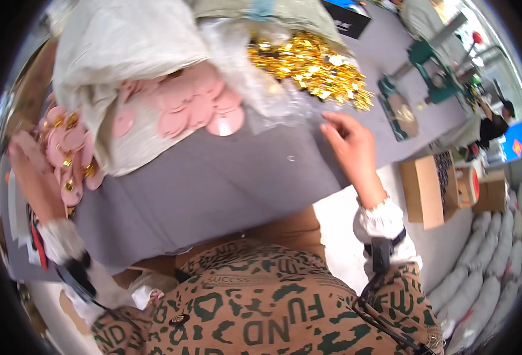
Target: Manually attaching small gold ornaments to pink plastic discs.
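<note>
At the table's left end, my left hand (34, 171) lies against a pile of pink discs with gold metal pieces (67, 148). Its fingers are blurred and partly lost at the dark rim, so their grip does not show. My right hand (354, 148) is over the table's right front edge, fingers loosely bent and apart, with nothing visible in it. Just beyond it lies a heap of shiny gold metal pieces (311, 65), spilling from a bag with clear plastic (267, 100). Plain pink discs (196, 103) spill from a white woven sack (131, 47) between my hands.
A grey cloth (213, 183) covers the table. At the right stands a green hand press (429, 71) with a red knob. An open cardboard box (421, 192) stands beyond the table's right edge, near stacked grey-white sacks (480, 278). A black box (347, 21) sits at the back.
</note>
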